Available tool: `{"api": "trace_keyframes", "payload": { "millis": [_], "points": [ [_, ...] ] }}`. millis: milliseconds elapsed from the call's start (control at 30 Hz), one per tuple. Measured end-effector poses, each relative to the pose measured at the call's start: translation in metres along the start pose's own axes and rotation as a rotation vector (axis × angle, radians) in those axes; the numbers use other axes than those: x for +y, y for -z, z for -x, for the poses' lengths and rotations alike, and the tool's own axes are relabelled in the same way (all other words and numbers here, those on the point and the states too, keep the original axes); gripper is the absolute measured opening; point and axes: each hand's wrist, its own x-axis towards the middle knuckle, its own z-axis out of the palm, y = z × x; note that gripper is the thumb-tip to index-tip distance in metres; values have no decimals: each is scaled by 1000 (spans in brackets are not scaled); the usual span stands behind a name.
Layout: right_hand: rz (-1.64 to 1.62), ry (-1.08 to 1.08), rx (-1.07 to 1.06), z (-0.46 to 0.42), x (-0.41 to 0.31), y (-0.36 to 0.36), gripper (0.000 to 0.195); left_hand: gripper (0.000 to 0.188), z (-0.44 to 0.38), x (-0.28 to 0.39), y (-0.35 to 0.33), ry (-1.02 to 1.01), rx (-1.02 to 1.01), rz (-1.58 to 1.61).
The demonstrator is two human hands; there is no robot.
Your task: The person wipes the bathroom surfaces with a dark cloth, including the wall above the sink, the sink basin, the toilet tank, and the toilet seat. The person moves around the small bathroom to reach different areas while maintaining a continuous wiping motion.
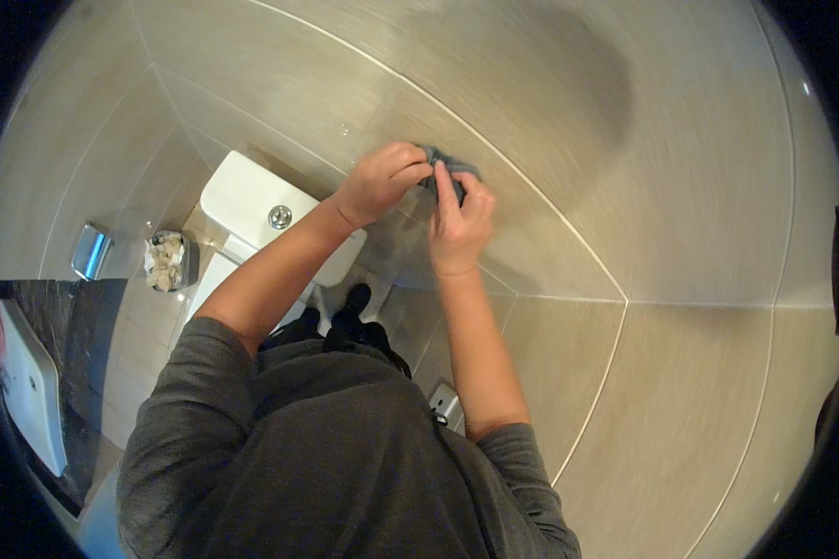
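A bunched grey cloth [454, 171] is held between both hands, in front of the beige tiled wall [510, 126]. My left hand [388, 178] pinches its left side, fingertips curled into it. On the cloth's lower right, my right hand [463, 220] grips it with one finger extended along it. Part of the cloth is hidden behind the fingers. Whether it touches the wall I cannot tell. Below my left hand stands the white toilet cistern [252, 192] with a round chrome flush button [280, 216].
A small bin [169, 262] filled with crumpled paper stands left of the toilet. A chrome paper holder [92, 251] is on the left wall. A white washbasin [31, 384] sits on a dark marbled counter [87, 335]. A wall socket [444, 402] is beside my right forearm.
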Motion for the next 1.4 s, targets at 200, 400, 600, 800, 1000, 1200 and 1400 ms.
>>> {"api": "trace_keyframes", "payload": {
  "millis": [200, 400, 600, 800, 1000, 1200, 1400],
  "points": [
    [-131, 1, -129, -7, -25, -14, 49, 30, 18, -7, 28, 131, -29, -31],
    [-74, 135, 15, -65, -43, -22, 43, 25, -29, -13, 59, 157, 239, -45],
    [-51, 195, -158, -37, -42, -46, 43, 24, 18, -26, 48, 291, 166, -16],
    [-130, 152, 33, -79, -52, -15, 43, 24, -31, -7, 71, 233, 262, 48],
    [-71, 149, 18, -91, -40, -6, 43, 24, -54, -4, 49, 243, 347, -28],
    [-177, -1, -33, -53, -32, 3, 38, 27, -28, 16, 38, 304, 193, 139],
    [-71, -23, 135, -78, -14, 40, 42, 26, -92, 45, 35, 81, 238, 66]
  ]
}}
